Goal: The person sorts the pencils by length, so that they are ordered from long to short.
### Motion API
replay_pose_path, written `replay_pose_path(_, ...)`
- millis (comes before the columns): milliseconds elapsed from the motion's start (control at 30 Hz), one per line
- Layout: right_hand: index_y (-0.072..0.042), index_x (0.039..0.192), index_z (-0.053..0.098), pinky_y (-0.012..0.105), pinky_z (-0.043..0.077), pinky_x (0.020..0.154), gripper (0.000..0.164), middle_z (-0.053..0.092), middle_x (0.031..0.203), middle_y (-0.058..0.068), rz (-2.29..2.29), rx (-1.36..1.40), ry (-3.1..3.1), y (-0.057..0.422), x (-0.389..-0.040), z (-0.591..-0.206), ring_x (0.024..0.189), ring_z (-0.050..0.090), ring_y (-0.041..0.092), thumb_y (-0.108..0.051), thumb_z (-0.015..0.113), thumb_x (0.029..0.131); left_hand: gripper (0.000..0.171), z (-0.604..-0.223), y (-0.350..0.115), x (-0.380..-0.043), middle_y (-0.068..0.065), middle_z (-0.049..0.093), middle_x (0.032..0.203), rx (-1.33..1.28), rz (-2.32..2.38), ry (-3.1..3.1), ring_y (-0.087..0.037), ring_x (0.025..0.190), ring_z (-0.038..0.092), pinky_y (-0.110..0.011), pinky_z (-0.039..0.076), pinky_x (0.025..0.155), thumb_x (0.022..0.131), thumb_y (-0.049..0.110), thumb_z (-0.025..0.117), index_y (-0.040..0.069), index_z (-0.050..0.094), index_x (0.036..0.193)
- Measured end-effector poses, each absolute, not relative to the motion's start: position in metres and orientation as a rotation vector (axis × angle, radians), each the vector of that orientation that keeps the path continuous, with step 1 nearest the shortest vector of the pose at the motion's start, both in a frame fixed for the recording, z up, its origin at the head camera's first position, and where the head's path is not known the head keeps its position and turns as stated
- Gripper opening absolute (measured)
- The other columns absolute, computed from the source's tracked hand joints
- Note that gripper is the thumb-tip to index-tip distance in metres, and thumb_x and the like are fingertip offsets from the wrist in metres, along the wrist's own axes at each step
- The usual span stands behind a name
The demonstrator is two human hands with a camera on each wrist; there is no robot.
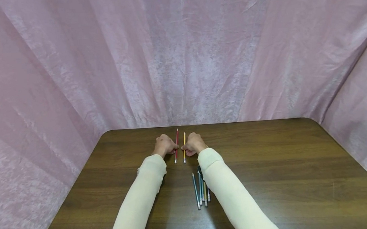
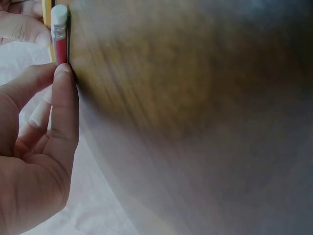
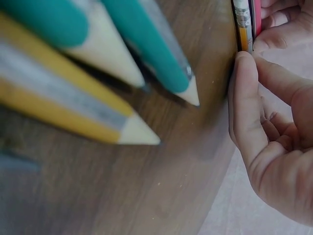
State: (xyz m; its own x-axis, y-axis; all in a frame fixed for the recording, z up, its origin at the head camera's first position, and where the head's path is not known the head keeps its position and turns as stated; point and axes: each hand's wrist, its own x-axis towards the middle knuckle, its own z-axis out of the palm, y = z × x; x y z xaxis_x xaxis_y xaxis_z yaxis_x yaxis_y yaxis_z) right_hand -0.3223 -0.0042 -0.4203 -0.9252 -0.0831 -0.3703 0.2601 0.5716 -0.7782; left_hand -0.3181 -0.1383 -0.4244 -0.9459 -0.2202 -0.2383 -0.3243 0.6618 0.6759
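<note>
Your left arm and right arm reach forward, slanting inward. Your left hand is near your right hand, slightly apart. Each pinches between thumb and index finger.

The pink curtain is softly lit with a silvery sheen, while the bench is marked by near-side glare and heavily blurred in the left wrist view.
</note>
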Motion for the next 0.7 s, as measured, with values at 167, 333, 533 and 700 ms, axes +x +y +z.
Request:
replay_pose_path(167,0.009,0.076,0.066,0.029,0.058,0.051,0.019,0.065,0.059,0.013,-1.308,0.157,2.437,-0.0035,-0.3213,-0.4201,0.044,0.061,0.015,-0.002,0.076,0.087,0.017,-0.4243,-0.1377,-0.3179,-0.008,0.069,0.059,-0.447,1.129,2.757,-0.012,0.047,0.065,-0.023,0.053,0.051,0.080,0.011,0.084,0.003,0.074,0.069)
replay_pose_path(333,0.008,0.076,0.066,0.029,0.059,0.052,0.020,0.066,0.061,0.013,-1.308,0.171,2.434,-0.0035,-0.3211,-0.4195,0.046,0.063,0.016,-0.004,0.076,0.088,0.017,-0.4240,-0.1384,-0.3167,-0.008,0.070,0.060,-0.426,1.112,2.779,-0.012,0.047,0.065,-0.022,0.052,0.050,0.080,0.011,0.084,0.003,0.073,0.070)
replay_pose_path(533,0.007,0.073,0.065,0.028,0.058,0.051,0.021,0.066,0.059,0.013,-1.307,0.166,2.435,-0.0032,-0.3215,-0.4201,0.045,0.062,0.016,-0.004,0.076,0.088,0.015,-0.4236,-0.1387,-0.3144,-0.007,0.069,0.060,-0.387,1.094,2.813,-0.011,0.048,0.066,-0.023,0.053,0.054,0.080,0.013,0.084,0.004,0.076,0.071)
replay_pose_path(700,0.007,0.073,0.065,0.029,0.059,0.052,0.021,0.065,0.057,0.012,-1.320,0.162,2.425,-0.0034,-0.3210,-0.4207,0.043,0.061,0.015,-0.004,0.076,0.088,0.015,-0.4237,-0.1389,-0.3131,-0.006,0.069,0.059,-0.380,1.085,2.822,-0.012,0.050,0.067,-0.024,0.053,0.057,0.080,0.013,0.084,0.004,0.076,0.071)
